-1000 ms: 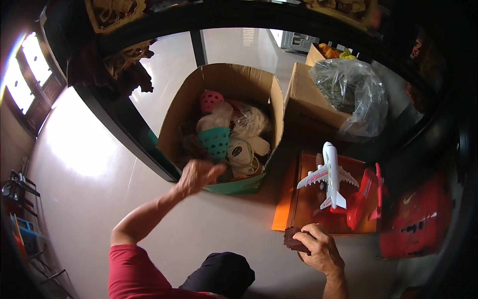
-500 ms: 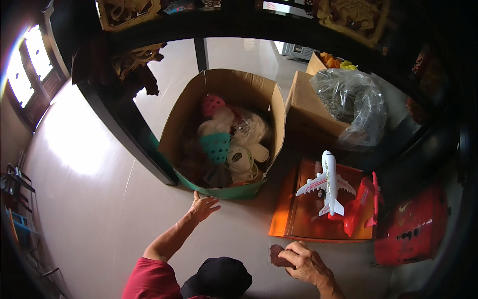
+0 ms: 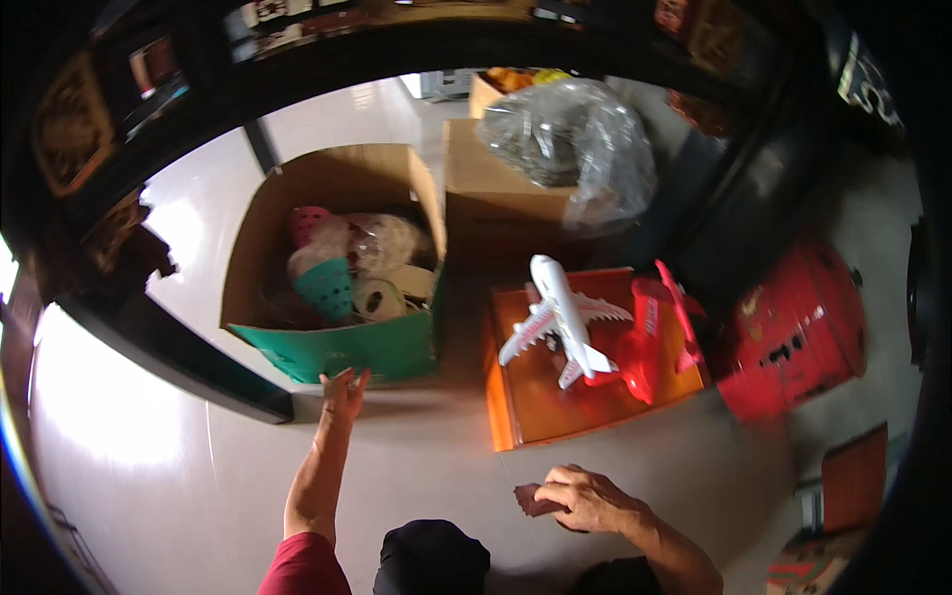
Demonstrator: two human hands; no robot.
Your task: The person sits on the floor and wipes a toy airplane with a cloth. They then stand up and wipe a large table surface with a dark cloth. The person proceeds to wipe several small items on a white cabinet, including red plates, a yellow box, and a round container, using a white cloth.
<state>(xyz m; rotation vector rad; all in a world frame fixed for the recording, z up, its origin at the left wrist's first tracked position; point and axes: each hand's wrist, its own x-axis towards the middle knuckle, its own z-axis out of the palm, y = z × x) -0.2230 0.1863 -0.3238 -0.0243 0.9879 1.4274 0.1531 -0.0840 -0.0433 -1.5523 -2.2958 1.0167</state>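
My left hand (image 3: 344, 393) reaches out with its fingers apart at the lower front edge of a large cardboard box (image 3: 342, 354) with a green outer side. Whether the fingertips touch the box I cannot tell. Inside it lie a teal perforated basket-like piece (image 3: 325, 288), a pink perforated piece (image 3: 309, 224), clear plastic wrapping and pale round items. My right hand (image 3: 587, 499) pinches a small dark brown pad (image 3: 535, 500), cloth or sponge, low over the floor. Beyond that hand, a white toy airplane (image 3: 563, 315) and a red toy-like object (image 3: 643, 342) rest on an orange-brown box (image 3: 555, 421).
A brown carton (image 3: 496, 183) with a clear plastic bag (image 3: 610, 149) stands behind. Dark wooden posts (image 3: 188, 337) and a beam frame the boxes. To the right are a battered red container (image 3: 798, 342) and a reddish-brown panel (image 3: 855, 479).
My view has swung to the right, so the boxes appear further left. My left hand has come forward to the box's front edge. The brown pad stays in my right hand.
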